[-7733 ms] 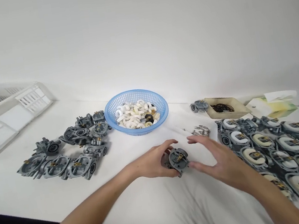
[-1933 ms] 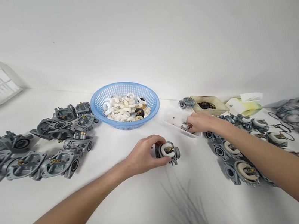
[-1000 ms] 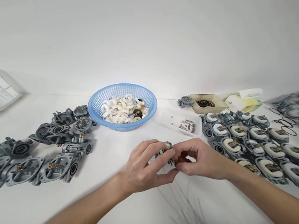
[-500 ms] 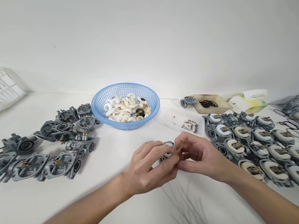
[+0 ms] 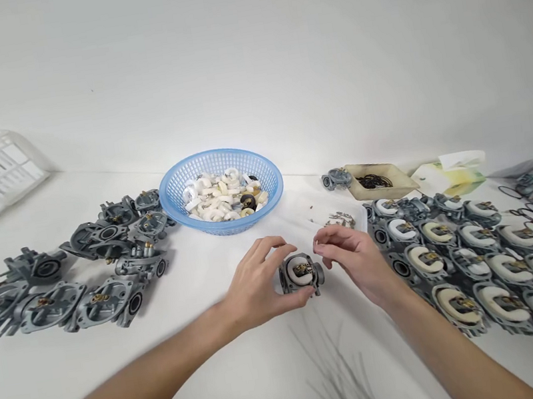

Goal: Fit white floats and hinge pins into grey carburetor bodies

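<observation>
A grey metal carburetor body point(image 5: 316, 279) with a white C-shaped float point(image 5: 302, 279) and brass parts inside rests on the white table between my hands. My left hand point(image 5: 264, 282) curves around its left side, thumb and fingers wide apart. The thumb lies at the near edge, but whether it touches cannot be told. Just right of and above the body, my right hand point(image 5: 349, 255) has its thumb and fingertips close together. Anything between those tips is too small to make out.
Behind my hands stands a blue basket point(image 5: 228, 227) of white floats. Several carburetor bodies point(image 5: 53, 304) lie left; rows with floats point(image 5: 500, 301) fill the right. A small-parts tray point(image 5: 359, 217), a box of black rings point(image 5: 402, 179) and a white crate point(image 5: 31, 152) stand farther back.
My hands have moved apart, uncovering the carburetor body and its float. The left hand's fingers have spread; the right hand has drawn back slightly to the right. The view has shifted a little.
</observation>
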Demonstrator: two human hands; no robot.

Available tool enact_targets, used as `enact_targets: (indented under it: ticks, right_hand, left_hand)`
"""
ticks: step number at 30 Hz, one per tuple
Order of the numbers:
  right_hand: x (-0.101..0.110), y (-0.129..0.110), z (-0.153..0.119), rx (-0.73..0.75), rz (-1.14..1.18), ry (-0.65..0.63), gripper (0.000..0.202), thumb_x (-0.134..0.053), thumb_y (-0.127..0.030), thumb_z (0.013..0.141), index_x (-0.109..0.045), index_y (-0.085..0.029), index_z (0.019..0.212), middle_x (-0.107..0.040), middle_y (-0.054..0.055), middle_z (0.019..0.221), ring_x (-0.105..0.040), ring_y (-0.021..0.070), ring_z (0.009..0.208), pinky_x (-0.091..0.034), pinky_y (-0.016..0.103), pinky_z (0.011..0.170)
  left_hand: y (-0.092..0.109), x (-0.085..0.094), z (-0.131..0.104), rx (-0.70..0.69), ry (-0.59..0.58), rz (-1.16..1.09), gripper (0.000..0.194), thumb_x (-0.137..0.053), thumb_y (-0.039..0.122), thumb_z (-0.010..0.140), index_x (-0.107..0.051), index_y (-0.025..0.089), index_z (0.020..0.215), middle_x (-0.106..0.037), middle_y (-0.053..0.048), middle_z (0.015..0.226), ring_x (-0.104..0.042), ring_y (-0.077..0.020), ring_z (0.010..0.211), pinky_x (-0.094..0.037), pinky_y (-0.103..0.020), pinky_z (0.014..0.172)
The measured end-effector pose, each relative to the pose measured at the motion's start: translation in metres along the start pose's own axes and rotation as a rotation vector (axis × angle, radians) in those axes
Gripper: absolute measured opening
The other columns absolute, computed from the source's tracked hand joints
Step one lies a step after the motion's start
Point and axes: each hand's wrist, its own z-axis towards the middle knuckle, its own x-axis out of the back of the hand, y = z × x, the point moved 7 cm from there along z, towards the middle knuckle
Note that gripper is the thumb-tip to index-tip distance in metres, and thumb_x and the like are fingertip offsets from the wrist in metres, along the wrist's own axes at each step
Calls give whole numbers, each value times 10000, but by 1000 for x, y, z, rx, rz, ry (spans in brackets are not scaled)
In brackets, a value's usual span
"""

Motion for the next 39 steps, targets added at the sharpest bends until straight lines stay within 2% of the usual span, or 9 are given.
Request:
enact_targets:
  ticks: [3,7,13,21,27,39]
  right_hand:
    - [-8,13,-2,-36,32,-50,198,-779,-343,803,-696,-189,895,-625,6,790,-534,134,707,-432,265,606]
    - [-9,14,-6,-19,0,-63,208,-785,-355,795,-700,-185,879,-631,0,768,-532,128,683,-425,265,608]
    - [-4,12,-9,-4,-29,-42,207,-773,-365,802,-705,-186,879,-638,5,766,-536,131,676,-433,276,621]
    - [-3,15,-9,-25,-10,-9,224,-772,-381,796,-701,-189,887,-634,10,773,-530,138,673,-427,278,604]
    - [-6,17,-8,-47,2,-71,232,-764,-391,810,-697,-188,899,-627,-1,746,-510,123,648,-407,272,597]
    - [-7,15,-10,-81,44,-31,259,-784,-400,780,-694,-197,913,-640,11,781,-522,129,666,-408,259,572]
  left_hand:
    - [-8,-6,-1,46,-35,-89,421,-771,370,794,-637,198,1154,-639,-116,1145,-633,-264,1052,-569,-408,889]
    - [-8,-10,0,109,-82,-165,302,-721,312,866,-650,213,1142,-647,-92,1117,-640,-226,1015,-561,-360,874]
    - [-9,-13,1,125,-141,-181,383,-771,304,824,-644,204,1171,-663,-82,1127,-648,-227,1015,-555,-349,876]
    - [-12,-15,0,113,-137,-173,369,-767,326,839,-646,207,1166,-686,-83,1098,-653,-231,996,-558,-359,866]
    - [-11,-15,0,119,-147,-163,358,-756,339,855,-647,210,1171,-684,-82,1096,-654,-231,998,-562,-360,868]
    - [-10,-14,1,108,-131,-131,365,-762,361,847,-649,216,1162,-693,-79,1083,-662,-227,976,-573,-357,852]
